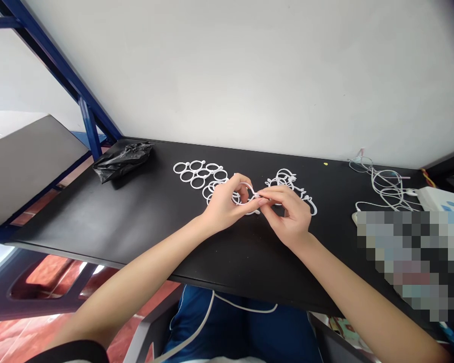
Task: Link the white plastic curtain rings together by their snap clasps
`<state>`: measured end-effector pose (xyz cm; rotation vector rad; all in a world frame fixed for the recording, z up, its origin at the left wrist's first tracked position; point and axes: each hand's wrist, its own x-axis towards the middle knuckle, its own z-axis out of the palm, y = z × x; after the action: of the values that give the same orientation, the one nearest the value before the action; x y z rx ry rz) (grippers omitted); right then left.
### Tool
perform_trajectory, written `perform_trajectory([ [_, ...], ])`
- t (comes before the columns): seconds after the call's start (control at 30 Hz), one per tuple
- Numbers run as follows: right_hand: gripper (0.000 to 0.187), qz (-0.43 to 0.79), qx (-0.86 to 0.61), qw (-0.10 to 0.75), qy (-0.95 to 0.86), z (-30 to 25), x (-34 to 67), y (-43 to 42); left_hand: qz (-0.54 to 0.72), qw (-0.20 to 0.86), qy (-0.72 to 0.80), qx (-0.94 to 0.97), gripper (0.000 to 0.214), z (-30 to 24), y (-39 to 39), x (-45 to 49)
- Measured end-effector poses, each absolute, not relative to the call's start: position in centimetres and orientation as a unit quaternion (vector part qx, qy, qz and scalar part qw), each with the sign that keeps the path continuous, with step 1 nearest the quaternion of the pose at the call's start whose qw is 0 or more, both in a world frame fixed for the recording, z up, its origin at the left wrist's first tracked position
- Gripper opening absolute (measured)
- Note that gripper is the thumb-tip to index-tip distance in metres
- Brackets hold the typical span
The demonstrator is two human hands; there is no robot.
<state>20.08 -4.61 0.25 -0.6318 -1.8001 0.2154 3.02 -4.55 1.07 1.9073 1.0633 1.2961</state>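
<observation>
Above the black tabletop [117, 217], my left hand [227, 204] is closed around a white plastic ring [251, 190], thumb and fingers curled along its band. My right hand [290, 214] pinches the same ring at its joint, with fingertips meeting those of the left hand. Several white rings with small tabs [205, 176] lie spread behind and to the left of my left hand, some partly hidden by it. Behind my right hand is a tangled pile of opened white rings [285, 179], partly covered by the fingers.
A crumpled black plastic bag [124, 160] lies at the table's back left. Tangled white cables [388, 184] and a white box [441, 199] are at the right, beside a blurred-out patch. A white wall [249, 75] stands behind; a blue metal frame [60, 68] rises at left.
</observation>
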Motion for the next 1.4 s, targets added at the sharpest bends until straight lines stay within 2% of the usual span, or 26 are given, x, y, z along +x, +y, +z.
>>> perform_trajectory([
  [0.4, 0.026, 0.049, -0.259, 0.571, -0.777, 0.37, 20.23, -4.45, 0.49, 0.224, 0.4, 0.741, 0.035, 0.64, -4.38, 2.7],
  [0.63, 0.03, 0.049, -0.256, 0.577, -0.774, 0.47, 20.07, -4.56, 0.5, 0.112, 0.372, 0.774, 0.032, 0.43, -3.9, 2.44],
  [0.97, 0.026, 0.056, -0.27, 0.573, -0.771, 0.28, 20.14, -4.58, 0.473, 0.146, 0.404, 0.769, 0.037, 0.22, -4.17, 2.45],
  [1.2, 0.032, 0.058, -0.255, 0.578, -0.773, 0.25, 20.23, -4.57, 0.48, 0.149, 0.389, 0.772, 0.035, 0.19, -4.09, 2.4],
  [1.4, 0.027, 0.043, -0.263, 0.584, -0.767, 0.52, 20.06, -4.7, 0.491, 0.138, 0.377, 0.774, 0.035, 0.27, -3.97, 2.38],
])
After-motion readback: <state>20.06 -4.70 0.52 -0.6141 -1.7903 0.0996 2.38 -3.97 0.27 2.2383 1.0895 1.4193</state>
